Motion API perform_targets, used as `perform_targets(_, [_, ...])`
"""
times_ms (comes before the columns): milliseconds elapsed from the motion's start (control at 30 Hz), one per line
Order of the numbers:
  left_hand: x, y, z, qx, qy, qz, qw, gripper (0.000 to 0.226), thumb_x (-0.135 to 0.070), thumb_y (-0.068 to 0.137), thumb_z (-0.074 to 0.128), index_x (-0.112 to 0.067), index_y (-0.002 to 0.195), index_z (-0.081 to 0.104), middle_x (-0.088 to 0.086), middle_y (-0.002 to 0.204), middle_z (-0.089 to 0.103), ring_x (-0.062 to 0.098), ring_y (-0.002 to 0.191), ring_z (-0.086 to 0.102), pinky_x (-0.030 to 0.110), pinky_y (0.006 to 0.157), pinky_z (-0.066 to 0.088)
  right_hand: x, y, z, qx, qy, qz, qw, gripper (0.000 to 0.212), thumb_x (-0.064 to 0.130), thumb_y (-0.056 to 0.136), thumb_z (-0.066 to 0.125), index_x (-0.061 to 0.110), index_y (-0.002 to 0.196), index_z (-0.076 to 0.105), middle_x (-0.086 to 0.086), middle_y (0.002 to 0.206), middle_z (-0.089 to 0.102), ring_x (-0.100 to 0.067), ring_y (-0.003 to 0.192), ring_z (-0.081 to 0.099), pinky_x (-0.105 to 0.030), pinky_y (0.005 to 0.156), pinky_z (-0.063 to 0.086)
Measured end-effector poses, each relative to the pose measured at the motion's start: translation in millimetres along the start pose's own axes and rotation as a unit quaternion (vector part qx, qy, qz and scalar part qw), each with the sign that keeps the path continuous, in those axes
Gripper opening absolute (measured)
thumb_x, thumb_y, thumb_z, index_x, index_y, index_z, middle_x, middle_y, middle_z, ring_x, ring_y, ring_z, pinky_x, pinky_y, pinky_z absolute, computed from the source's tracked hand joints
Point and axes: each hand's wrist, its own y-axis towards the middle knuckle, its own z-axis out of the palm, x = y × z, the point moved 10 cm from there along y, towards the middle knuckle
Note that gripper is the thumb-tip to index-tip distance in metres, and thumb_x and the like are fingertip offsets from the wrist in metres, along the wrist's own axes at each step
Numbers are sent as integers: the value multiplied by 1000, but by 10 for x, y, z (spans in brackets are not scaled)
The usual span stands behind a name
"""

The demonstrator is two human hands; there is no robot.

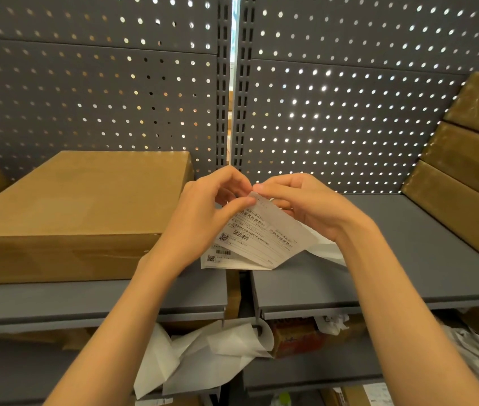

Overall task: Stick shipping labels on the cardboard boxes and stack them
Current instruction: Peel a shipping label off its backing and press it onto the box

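Fingers (pixel 241 200) of both hands are pinched together on the top corner of the label (pixel 264 232), thumb vs forefinger, L hand (pixel 209 206) and R hand (pixel 300 206) meeting tip to tip there. Looks like they're working the corner to split sticker from backing, tho the split itself is too small to see.

The label is held in the air, just R of the big box (pixel 77 212) and a bit nearer the camera, over the gap between the two shelf boards. It hangs down from the pinch, printed side up w/ barcodes and QR marks; at least one more sheet sits under it, fanned out at the lower edge. White backing paper (pixel 326 250) trails off just R of it, under the R wrist.

Handling, as a guess: thin, light, floppy paper, no weight to speak of. Adhesive side will grab skin or itself if it folds, so hold by edges/corners only and keep it taut. Peel slow from the corner or it may tear or curl. Once off, best carried by two opposite edges, laid down one edge first on the box top, then smoothed flat.

The box lies flat on the shelf (pixel 100 300), top bare and broad, no label showing on it. Further R of it, well apart, three boxes (pixel 472 171) lean stacked vs the pegboard (pixel 349 112). Below the box, on the lower shelf, crumpled scraps (pixel 203 356) of white paper.
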Motion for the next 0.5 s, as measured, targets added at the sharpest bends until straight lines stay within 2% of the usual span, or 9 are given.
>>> perform_targets(67, [5,4,-7,-1,0,-1,1000,9,-20,82,69,-19,90,63,-12,83,66,5,78,62,11,69,46,5,23,-9,0,-7,-8,1000,18,29,90,59,16,84,70,14,57,64,3,63,58,-22,73,41])
perform_targets(167, [8,13,-10,-2,-1,-2,1000,10,-19,82,69,-18,90,63,-12,83,66,5,78,62,12,69,47,12,48,-41,-11,-12,-20,1000,16,31,86,63,20,81,73,4,81,71,-9,80,62,-29,83,46])
perform_targets(300, [8,19,-7,1,6,1,1000,9,-19,82,69,-18,90,63,-12,83,66,4,78,62,11,69,46,24,68,-41,-13,-18,-28,999,16,29,87,62,23,76,73,6,80,70,-6,77,61,-25,77,44])
perform_targets(500, [-3,14,0,3,1,1,1000,5,-23,85,66,-20,88,63,-13,83,66,3,79,62,9,66,43,36,90,-39,-9,-24,-38,999,18,27,90,58,18,81,72,2,83,70,-9,78,62,-26,78,46])
